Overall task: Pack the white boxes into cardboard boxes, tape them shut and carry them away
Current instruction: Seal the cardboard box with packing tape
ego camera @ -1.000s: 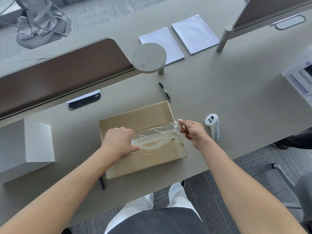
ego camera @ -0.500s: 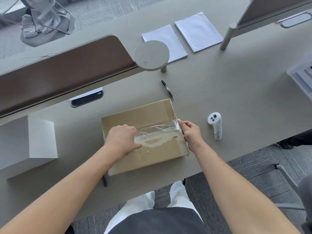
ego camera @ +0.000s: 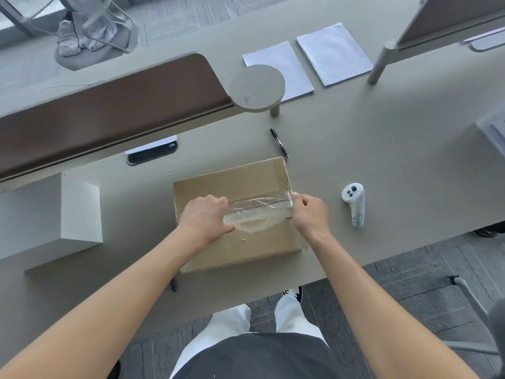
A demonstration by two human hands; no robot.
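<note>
Closed brown cardboard box point(ego camera: 235, 214) sits at the near edge of the grey desk point(ego camera: 382, 160). Left hand point(ego camera: 205, 217) curled, holding down clear packing tape point(ego camera: 259, 212) on the lid; right hand point(ego camera: 310, 212) pinches the tape's end at the box's right edge. Large white box point(ego camera: 54, 214) stands well left.

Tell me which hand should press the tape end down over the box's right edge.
The right hand, probably. It already pinches the clear tape at the right edge of the cardboard box, while the left hand sits mid-lid, apparently holding the tape's other end, and would have to cross over.
</note>
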